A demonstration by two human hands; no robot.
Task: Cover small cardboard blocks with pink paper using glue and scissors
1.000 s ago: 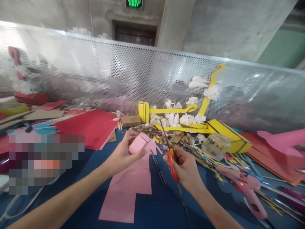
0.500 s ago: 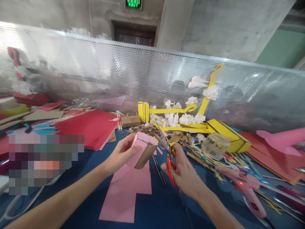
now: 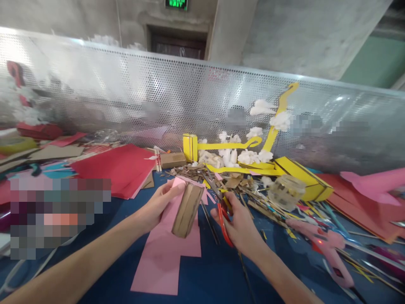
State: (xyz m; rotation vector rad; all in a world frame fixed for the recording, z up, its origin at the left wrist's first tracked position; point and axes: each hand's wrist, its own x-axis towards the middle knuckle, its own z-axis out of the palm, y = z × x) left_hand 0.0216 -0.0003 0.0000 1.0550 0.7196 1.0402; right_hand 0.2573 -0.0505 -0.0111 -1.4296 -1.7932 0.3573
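My left hand (image 3: 163, 202) grips a small cardboard box (image 3: 189, 209) partly covered in pink paper, thumb on its upper left side. The box is tilted, and its bare brown face points toward me. In my right hand (image 3: 242, 219) are scissors (image 3: 224, 221) with red and yellow handles. Their blades point up and left, just right of the box and apart from it. Below the box, a pink paper sheet (image 3: 158, 266) with a stepped edge lies on the blue table. A dark thin rod (image 3: 209, 223) rests between my hands.
Behind my hands lie cardboard scraps (image 3: 234, 181) and a yellow paper-covered box (image 3: 302, 177). A clear jar (image 3: 287, 192) and a pink glue gun (image 3: 329, 249) are at right. Red paper sheets (image 3: 117, 171) lie left. A perforated metal panel (image 3: 177, 93) stands across the back.
My left hand has turned the box so that its bare cardboard face shows more fully, and lowered it slightly. The scissors have shifted a little left, away from contact with the box's top edge.
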